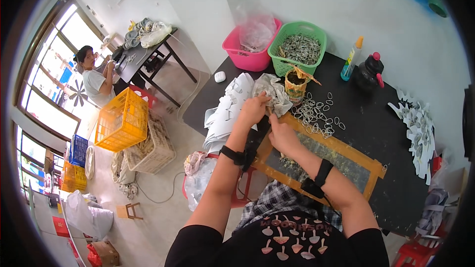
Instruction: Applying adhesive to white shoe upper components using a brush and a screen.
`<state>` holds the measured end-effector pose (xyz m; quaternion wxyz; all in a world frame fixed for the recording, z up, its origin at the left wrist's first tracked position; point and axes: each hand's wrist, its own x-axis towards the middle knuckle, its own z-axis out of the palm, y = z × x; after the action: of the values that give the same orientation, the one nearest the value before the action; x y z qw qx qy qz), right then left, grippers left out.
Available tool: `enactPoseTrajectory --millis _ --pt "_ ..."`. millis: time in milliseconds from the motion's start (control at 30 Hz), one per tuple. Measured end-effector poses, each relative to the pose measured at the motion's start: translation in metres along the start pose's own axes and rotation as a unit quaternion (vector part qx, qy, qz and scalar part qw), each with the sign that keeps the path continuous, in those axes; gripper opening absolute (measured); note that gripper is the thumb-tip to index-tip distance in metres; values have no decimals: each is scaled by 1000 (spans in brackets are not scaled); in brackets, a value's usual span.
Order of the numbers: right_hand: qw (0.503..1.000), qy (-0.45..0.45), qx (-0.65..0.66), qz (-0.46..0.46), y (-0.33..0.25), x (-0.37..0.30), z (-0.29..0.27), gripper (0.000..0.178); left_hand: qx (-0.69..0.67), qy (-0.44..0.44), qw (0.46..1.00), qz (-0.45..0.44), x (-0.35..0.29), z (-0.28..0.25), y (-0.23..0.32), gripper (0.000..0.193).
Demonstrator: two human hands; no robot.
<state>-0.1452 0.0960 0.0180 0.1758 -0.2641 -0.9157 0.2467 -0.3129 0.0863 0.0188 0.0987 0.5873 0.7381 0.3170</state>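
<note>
While the left hand [256, 108] grips a pale cloth [280, 100] beside the tin [295, 90], the right hand [283, 134] is curled around a thin brown tool [268, 111]; wiping appears under way, completion unconfirmed, metal rings [316, 114] lying loose

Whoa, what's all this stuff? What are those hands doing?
A person's left hand is on a crumpled pale cloth. The right hand is curled close by; I can't tell what's in it. Loose rings lie on the black table, near a pot and an orange-edged board.
</note>
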Motion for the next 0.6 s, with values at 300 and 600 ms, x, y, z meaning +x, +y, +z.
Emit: enactPoseTrajectory --millis 300,600 --pt "999 14 41 -6 1 -26 -13 33 -41 -12 999 -32 8 2 -8 35" --pt "978 -65 199 18 -7 -101 -60 37 -13 -29 999 -33 1 0 0 33"
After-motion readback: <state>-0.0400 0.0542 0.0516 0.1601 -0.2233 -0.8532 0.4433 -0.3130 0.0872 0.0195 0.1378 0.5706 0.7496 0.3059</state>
